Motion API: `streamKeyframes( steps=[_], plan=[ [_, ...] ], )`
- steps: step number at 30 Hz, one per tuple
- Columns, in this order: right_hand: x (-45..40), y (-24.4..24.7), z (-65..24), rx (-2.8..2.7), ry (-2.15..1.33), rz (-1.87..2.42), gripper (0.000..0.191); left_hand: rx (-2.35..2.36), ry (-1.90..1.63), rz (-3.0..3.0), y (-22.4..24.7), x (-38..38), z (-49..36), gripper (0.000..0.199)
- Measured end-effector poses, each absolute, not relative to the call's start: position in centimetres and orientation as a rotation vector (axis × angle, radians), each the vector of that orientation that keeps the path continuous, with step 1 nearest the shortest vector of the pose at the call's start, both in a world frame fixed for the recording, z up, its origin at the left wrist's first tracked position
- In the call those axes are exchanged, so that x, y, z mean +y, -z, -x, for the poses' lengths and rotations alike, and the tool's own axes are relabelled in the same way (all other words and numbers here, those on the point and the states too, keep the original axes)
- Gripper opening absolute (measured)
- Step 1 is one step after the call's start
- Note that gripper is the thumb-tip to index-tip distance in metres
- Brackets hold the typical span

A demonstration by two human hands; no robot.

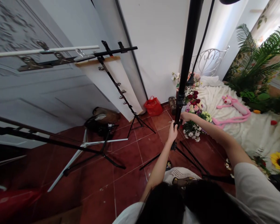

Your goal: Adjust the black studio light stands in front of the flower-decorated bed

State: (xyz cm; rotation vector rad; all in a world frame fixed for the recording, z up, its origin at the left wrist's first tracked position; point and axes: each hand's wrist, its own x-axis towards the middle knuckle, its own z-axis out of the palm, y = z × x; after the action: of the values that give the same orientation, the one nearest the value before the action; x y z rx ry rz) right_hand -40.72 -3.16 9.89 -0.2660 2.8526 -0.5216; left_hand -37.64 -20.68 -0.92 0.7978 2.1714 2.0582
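Observation:
A tall black light stand (185, 59) rises upright in front of me, its tripod legs (193, 155) spread on the tiles. My left hand (173, 131) is wrapped round the pole below its collar (181, 99). My right hand (184, 117) is closed at the pole's right side, slightly higher than the left. Its fingertips are partly hidden, but they touch the stand near the collar. A black cable (202, 40) hangs beside the pole and ends in a dark plug-like piece (190, 79).
Left stands a backdrop stand (114, 74) with clips and a white sheet (107, 90). A red plastic bag (153, 106) sits by the wall. Artificial flowers (195, 107) crowd the stand's right side, beside a bed with a white cover (242, 133) and a pink plush toy (236, 107).

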Motion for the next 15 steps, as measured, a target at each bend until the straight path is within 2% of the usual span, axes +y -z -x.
streamKeyframes(
  steps=[3, 6, 8, 10, 13, 15],
  plan=[
    [-3.5, -9.4, 38.0, 2.918, 0.352, 0.207, 0.034, 2.176, -2.067, -0.768, 1.0, -20.5, 37.6, 0.050],
    [-3.7, -9.9, 36.0, 2.947, 0.450, 0.120, 0.052, 2.180, -2.071, -0.755, 1.1, -20.4, 37.5, 0.052],
    [-3.8, -11.3, 35.2, 2.948, 0.743, 0.197, 0.072, 2.185, -2.069, -0.752, 1.1, -20.4, 37.5, 0.052],
    [-4.4, -13.7, 34.5, 2.987, 1.162, 0.298, 0.085, 2.188, -2.062, -0.741, 1.1, -20.4, 37.5, 0.052],
    [-6.6, -18.3, 33.8, 3.078, 1.673, 0.363, 0.088, 2.197, -2.053, -0.709, 1.3, -20.3, 37.6, 0.053],
    [-8.7, -21.0, 33.9, 3.175, 1.786, 0.329, 0.090, 2.207, -2.054, -0.693, 1.4, -20.3, 37.6, 0.054]
  ],
)
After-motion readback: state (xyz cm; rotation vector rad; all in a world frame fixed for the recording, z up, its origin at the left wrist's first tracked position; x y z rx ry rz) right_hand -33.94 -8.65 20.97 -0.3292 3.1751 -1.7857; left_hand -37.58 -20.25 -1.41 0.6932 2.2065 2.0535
